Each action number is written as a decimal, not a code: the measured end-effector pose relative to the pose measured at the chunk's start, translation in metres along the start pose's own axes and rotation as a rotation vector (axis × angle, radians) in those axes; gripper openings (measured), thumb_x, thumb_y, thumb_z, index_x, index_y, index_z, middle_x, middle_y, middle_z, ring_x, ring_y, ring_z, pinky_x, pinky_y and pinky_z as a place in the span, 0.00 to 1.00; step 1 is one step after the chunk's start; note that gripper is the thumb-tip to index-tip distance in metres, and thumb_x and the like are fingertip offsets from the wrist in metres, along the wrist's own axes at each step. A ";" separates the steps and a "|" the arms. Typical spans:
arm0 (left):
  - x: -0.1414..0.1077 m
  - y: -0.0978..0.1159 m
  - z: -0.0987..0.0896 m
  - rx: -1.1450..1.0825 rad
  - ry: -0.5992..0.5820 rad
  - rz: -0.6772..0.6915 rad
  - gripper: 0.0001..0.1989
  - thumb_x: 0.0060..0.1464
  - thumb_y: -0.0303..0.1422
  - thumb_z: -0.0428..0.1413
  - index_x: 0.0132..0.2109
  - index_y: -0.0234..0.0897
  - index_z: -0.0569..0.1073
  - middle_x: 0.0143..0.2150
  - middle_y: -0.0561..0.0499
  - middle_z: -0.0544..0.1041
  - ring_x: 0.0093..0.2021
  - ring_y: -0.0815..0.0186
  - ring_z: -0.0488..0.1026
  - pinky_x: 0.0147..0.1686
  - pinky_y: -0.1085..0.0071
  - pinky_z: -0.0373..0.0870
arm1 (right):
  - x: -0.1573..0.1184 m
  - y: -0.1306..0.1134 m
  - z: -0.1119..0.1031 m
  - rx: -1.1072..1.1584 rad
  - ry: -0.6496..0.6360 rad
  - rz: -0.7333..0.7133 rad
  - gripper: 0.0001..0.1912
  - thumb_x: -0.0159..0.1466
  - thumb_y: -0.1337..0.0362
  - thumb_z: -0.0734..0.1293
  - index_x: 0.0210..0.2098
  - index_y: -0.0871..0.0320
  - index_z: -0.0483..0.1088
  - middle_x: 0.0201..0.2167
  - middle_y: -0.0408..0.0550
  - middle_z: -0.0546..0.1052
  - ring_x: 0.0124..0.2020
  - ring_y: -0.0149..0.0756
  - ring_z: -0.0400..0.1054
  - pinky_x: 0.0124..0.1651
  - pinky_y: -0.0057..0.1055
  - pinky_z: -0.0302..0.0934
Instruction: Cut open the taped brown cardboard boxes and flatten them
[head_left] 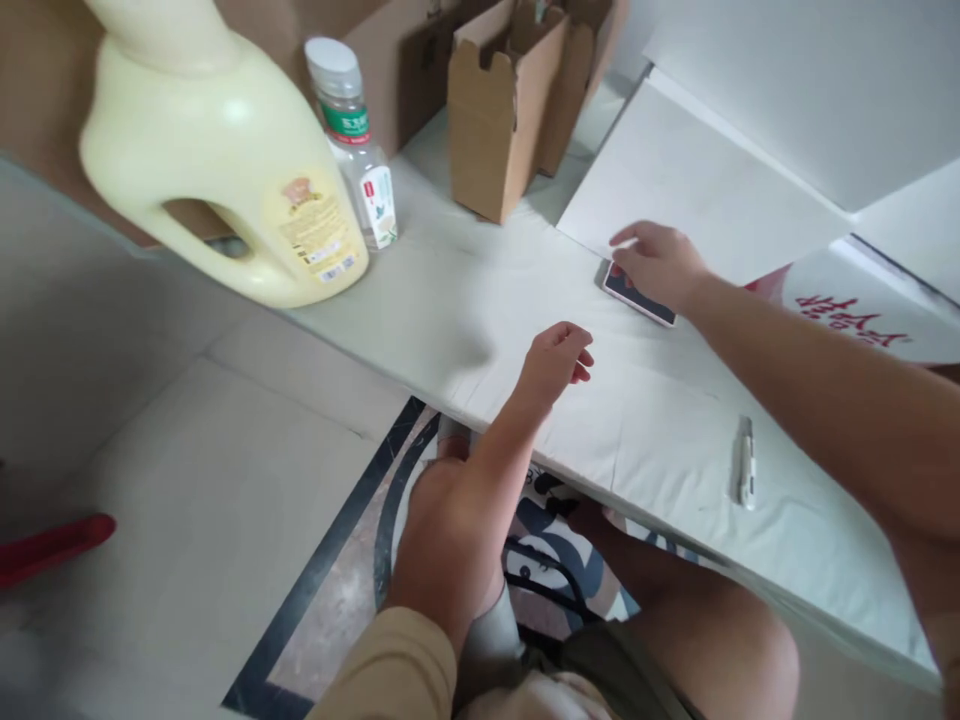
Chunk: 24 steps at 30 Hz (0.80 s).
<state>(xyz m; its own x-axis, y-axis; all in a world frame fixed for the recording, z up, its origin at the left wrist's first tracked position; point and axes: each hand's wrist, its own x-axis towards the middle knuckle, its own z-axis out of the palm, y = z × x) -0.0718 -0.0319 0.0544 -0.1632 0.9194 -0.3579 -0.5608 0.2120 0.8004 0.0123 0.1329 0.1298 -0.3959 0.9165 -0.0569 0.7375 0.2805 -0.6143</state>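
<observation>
A flat dark-faced rectangle with a pale rim, looking like a smartphone [643, 302], lies on the white table covering [480, 290]. Over its far left end is my right hand [660, 262], with index finger and thumb apart and the other fingers bent down onto or just above it; exact contact is hard to make out. My left hand [559, 360] hovers above the table near the front edge, fingers curled in loosely, nothing visible in them. A white pen-like tool [747, 465], perhaps a utility knife, lies below my right forearm.
At the left edge stands a big cream jug [217, 150], beside a clear bottle [360, 150] with a white cap. Brown cardboard boxes [487, 130] stand behind. White board-like boxes [697, 170] and a red-lettered package [862, 310] occupy the right. A red object [56, 548] is at lower left.
</observation>
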 end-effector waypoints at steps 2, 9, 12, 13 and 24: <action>-0.001 0.004 -0.001 -0.016 -0.010 0.003 0.08 0.60 0.30 0.55 0.32 0.37 0.70 0.23 0.59 0.70 0.19 0.77 0.66 0.24 0.75 0.59 | 0.017 -0.049 0.018 -0.196 -0.071 -0.139 0.23 0.65 0.69 0.63 0.59 0.64 0.72 0.30 0.38 0.75 0.31 0.23 0.66 0.47 0.33 0.63; 0.000 0.003 -0.003 -0.021 -0.042 0.027 0.09 0.57 0.40 0.58 0.36 0.40 0.71 0.26 0.60 0.72 0.22 0.77 0.67 0.28 0.74 0.62 | 0.069 -0.152 0.054 -0.229 -0.011 -0.300 0.41 0.65 0.71 0.61 0.75 0.51 0.48 0.57 0.52 0.76 0.34 0.27 0.73 0.44 0.42 0.71; -0.001 0.003 -0.006 -0.009 -0.047 0.024 0.11 0.56 0.42 0.58 0.36 0.40 0.71 0.26 0.60 0.72 0.23 0.76 0.67 0.29 0.73 0.62 | 0.083 -0.151 0.052 -0.403 0.013 -0.213 0.34 0.69 0.65 0.62 0.73 0.62 0.53 0.63 0.63 0.72 0.53 0.48 0.76 0.52 0.52 0.67; -0.001 0.003 -0.006 -0.003 -0.049 0.019 0.11 0.56 0.42 0.58 0.36 0.40 0.70 0.26 0.60 0.72 0.23 0.76 0.67 0.29 0.73 0.62 | 0.085 -0.147 0.050 -0.531 0.032 -0.216 0.33 0.69 0.62 0.63 0.70 0.68 0.57 0.64 0.67 0.71 0.61 0.57 0.71 0.56 0.56 0.62; 0.012 -0.020 -0.014 0.102 0.702 0.705 0.06 0.57 0.31 0.56 0.41 0.41 0.68 0.41 0.50 0.72 0.45 0.65 0.72 0.53 0.63 0.70 | 0.000 -0.025 -0.015 -0.672 0.292 -0.441 0.24 0.73 0.51 0.56 0.39 0.64 0.74 0.38 0.59 0.82 0.45 0.46 0.78 0.43 0.41 0.59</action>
<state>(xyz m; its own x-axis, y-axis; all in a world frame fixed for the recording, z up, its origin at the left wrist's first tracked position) -0.0736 -0.0293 0.0274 -0.8928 0.4489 0.0381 -0.0841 -0.2490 0.9648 0.0021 0.1301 0.1576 -0.6343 0.6944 0.3398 0.7533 0.6540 0.0698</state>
